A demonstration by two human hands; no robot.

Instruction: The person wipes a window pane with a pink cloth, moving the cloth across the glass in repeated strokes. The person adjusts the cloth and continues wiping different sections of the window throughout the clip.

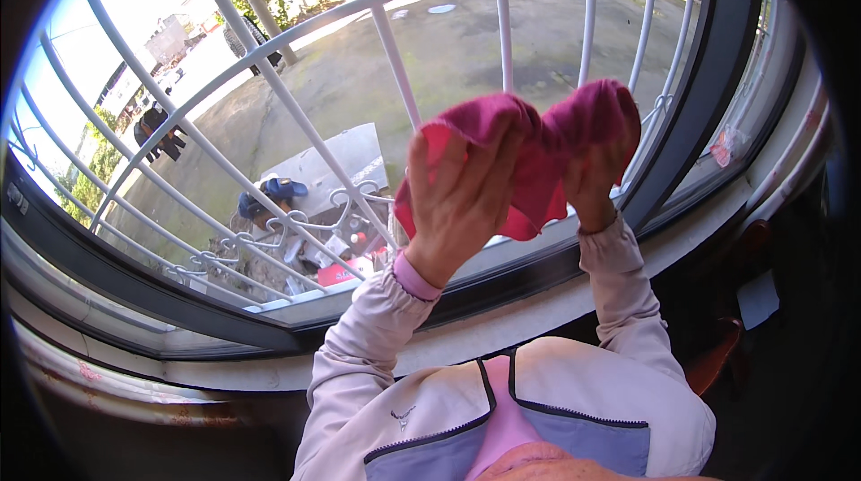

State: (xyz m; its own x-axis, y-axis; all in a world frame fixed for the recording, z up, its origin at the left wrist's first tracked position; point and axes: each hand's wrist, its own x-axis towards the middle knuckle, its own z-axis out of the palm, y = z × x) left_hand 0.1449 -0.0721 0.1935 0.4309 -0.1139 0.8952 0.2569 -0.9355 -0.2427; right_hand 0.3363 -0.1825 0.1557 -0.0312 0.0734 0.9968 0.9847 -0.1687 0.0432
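A magenta cloth is held up in front of a window by both of my hands. My left hand has its back towards me, with the cloth folded over its fingertips. To the right, my right hand grips a bunched end of the same cloth, which covers most of its fingers. Beyond the cloth stand the white metal window bars. Below my forearms runs the dark window frame. Whether glass lies between the cloth and the bars, I cannot tell.
A pale sill borders the frame's lower side. On the right is a dark upright frame member, with a butterfly decoration beyond it. Reddish-brown furniture stands at lower right. Outside, a blue cap and litter lie beside a grey board.
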